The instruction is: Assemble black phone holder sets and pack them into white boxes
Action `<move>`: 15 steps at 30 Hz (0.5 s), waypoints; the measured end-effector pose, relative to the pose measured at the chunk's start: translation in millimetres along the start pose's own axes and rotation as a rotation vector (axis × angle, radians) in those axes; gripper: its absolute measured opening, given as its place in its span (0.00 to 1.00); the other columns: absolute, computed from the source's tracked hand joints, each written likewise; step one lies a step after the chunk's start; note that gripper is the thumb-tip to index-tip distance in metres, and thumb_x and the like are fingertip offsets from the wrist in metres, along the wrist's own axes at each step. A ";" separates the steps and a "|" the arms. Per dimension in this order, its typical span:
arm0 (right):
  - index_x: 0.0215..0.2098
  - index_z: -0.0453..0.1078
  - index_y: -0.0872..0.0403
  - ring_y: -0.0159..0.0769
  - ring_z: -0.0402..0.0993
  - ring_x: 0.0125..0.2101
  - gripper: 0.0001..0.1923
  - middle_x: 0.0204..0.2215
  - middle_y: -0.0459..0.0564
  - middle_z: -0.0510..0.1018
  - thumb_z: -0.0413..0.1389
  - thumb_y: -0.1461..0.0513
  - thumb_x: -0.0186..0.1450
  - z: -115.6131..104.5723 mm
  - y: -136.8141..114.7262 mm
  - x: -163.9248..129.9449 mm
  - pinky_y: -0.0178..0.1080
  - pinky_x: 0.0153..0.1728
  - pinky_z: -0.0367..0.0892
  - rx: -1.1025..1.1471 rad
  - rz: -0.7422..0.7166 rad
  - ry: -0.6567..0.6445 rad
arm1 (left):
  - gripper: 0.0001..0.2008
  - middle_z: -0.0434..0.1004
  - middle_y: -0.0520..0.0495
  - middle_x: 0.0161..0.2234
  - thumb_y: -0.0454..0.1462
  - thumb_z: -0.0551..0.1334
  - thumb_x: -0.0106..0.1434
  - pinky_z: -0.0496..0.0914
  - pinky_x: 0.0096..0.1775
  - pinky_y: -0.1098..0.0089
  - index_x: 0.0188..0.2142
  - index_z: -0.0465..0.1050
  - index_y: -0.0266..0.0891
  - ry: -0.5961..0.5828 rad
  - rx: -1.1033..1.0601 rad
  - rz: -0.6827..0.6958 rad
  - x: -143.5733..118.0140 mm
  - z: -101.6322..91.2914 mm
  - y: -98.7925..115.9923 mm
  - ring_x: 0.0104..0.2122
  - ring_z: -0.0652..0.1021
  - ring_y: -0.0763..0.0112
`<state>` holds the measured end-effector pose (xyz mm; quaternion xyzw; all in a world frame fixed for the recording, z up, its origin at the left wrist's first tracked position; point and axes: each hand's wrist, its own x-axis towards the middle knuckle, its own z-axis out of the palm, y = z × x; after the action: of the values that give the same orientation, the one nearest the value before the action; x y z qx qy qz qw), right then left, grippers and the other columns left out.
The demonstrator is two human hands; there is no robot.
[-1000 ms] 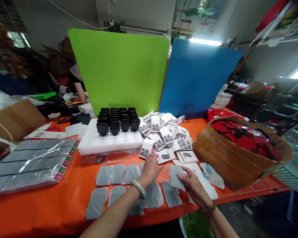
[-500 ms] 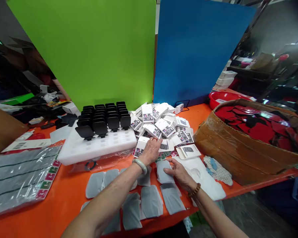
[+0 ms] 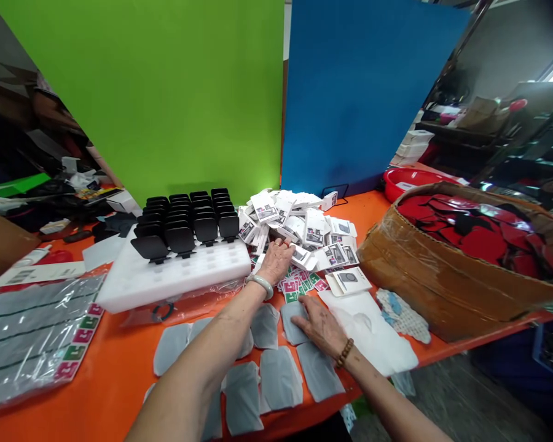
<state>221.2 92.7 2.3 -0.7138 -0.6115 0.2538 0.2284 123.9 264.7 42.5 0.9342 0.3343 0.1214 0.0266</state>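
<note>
My left hand (image 3: 277,263), with a pale bangle at the wrist, reaches forward into the heap of small printed white boxes (image 3: 314,228). Its fingers are stretched out against the boxes, and their tips are partly hidden. Close to my body, my right hand (image 3: 321,328) has its thumb and fingers on a grey square packet in thin translucent wrap (image 3: 294,321). More grey wrapped packets (image 3: 280,376) lie in rows under and beside my forearms. Small red and green printed labels (image 3: 299,282) show between the heap and my right hand.
Black upright pieces (image 3: 180,238) stand in rows in a white foam block (image 3: 166,276). On the right is a cardboard box (image 3: 424,276) of red and black pieces, beside a white foam sheet (image 3: 373,334) and a cloth glove (image 3: 403,316). Green (image 3: 166,92) and blue (image 3: 364,92) panels rise behind.
My left hand has moved slightly forward, and boxes have shifted away, uncovering more labels. My right hand has moved a little left with the grey packet, which now lies flatter.
</note>
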 end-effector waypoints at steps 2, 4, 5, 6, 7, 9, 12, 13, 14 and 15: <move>0.50 0.66 0.56 0.45 0.70 0.46 0.17 0.45 0.57 0.73 0.52 0.57 0.65 -6.4 3.4 4.9 0.43 0.47 0.64 -0.062 -0.006 0.044 | 0.15 0.66 0.40 0.55 0.32 0.58 0.62 0.60 0.54 0.59 0.49 0.68 0.39 -0.007 -0.005 -0.012 -6.1 -1.0 1.5 0.53 0.66 0.57; 0.52 0.64 0.58 0.46 0.69 0.46 0.19 0.45 0.58 0.72 0.52 0.57 0.65 -11.2 6.6 13.0 0.43 0.47 0.64 -0.114 0.003 0.127 | 0.17 0.67 0.40 0.53 0.33 0.60 0.60 0.61 0.53 0.60 0.50 0.67 0.39 -0.015 -0.012 -0.034 -13.4 -3.1 2.3 0.53 0.67 0.58; 0.53 0.63 0.59 0.47 0.68 0.47 0.21 0.46 0.60 0.72 0.53 0.57 0.65 -12.2 7.5 17.6 0.43 0.47 0.63 -0.144 0.009 0.162 | 0.17 0.67 0.41 0.53 0.34 0.62 0.59 0.62 0.53 0.61 0.49 0.67 0.39 -0.019 -0.016 -0.045 -17.0 -4.4 2.5 0.52 0.67 0.58; 0.54 0.63 0.60 0.48 0.67 0.48 0.22 0.46 0.61 0.71 0.54 0.58 0.64 -12.2 7.5 22.3 0.44 0.48 0.62 -0.178 0.018 0.184 | 0.17 0.67 0.41 0.52 0.34 0.62 0.59 0.62 0.52 0.61 0.49 0.68 0.39 -0.024 -0.020 -0.056 -20.3 -5.8 2.6 0.52 0.68 0.58; 0.54 0.62 0.61 0.49 0.67 0.48 0.23 0.47 0.61 0.71 0.55 0.58 0.63 -11.1 6.7 27.0 0.44 0.48 0.62 -0.215 0.027 0.193 | 0.17 0.67 0.41 0.52 0.34 0.63 0.59 0.62 0.52 0.61 0.48 0.68 0.39 -0.028 -0.024 -0.065 -23.4 -7.1 2.7 0.52 0.68 0.58; 0.55 0.61 0.61 0.52 0.66 0.49 0.26 0.48 0.62 0.71 0.57 0.57 0.62 -6.7 3.0 35.9 0.46 0.49 0.60 -0.291 0.047 0.201 | 0.15 0.68 0.40 0.50 0.33 0.62 0.59 0.63 0.52 0.61 0.47 0.69 0.38 -0.033 -0.032 -0.083 -28.2 -9.7 2.9 0.51 0.69 0.58; 0.58 0.58 0.61 0.54 0.66 0.48 0.32 0.49 0.63 0.70 0.59 0.55 0.60 0.8 -4.6 48.4 0.47 0.49 0.58 -0.373 0.072 0.218 | 0.11 0.72 0.40 0.45 0.31 0.60 0.60 0.64 0.50 0.60 0.43 0.71 0.37 -0.044 -0.052 -0.116 -31.6 -12.4 3.2 0.47 0.71 0.58; 0.58 0.58 0.61 0.55 0.66 0.48 0.33 0.49 0.64 0.70 0.60 0.54 0.60 2.4 -7.0 52.2 0.48 0.49 0.57 -0.387 0.077 0.222 | 0.09 0.72 0.40 0.43 0.31 0.60 0.60 0.64 0.50 0.60 0.41 0.71 0.37 -0.048 -0.064 -0.126 -31.9 -12.9 3.4 0.46 0.71 0.58; 0.59 0.57 0.61 0.55 0.66 0.48 0.34 0.49 0.64 0.70 0.60 0.54 0.59 3.4 -9.0 55.8 0.48 0.49 0.57 -0.392 0.083 0.220 | 0.08 0.73 0.40 0.42 0.30 0.59 0.60 0.64 0.50 0.61 0.40 0.72 0.37 -0.052 -0.079 -0.138 -32.0 -13.2 3.7 0.46 0.72 0.59; 0.59 0.57 0.60 0.55 0.66 0.48 0.34 0.48 0.63 0.71 0.61 0.55 0.59 3.8 -10.7 59.0 0.48 0.48 0.57 -0.391 0.091 0.214 | 0.06 0.73 0.40 0.41 0.30 0.59 0.61 0.64 0.50 0.61 0.38 0.72 0.37 -0.053 -0.098 -0.151 -32.0 -13.5 4.2 0.45 0.72 0.59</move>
<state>218.0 152.7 1.3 -0.7943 -0.5884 0.0631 0.1375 99.3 240.9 49.5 0.9068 0.3966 0.1105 0.0903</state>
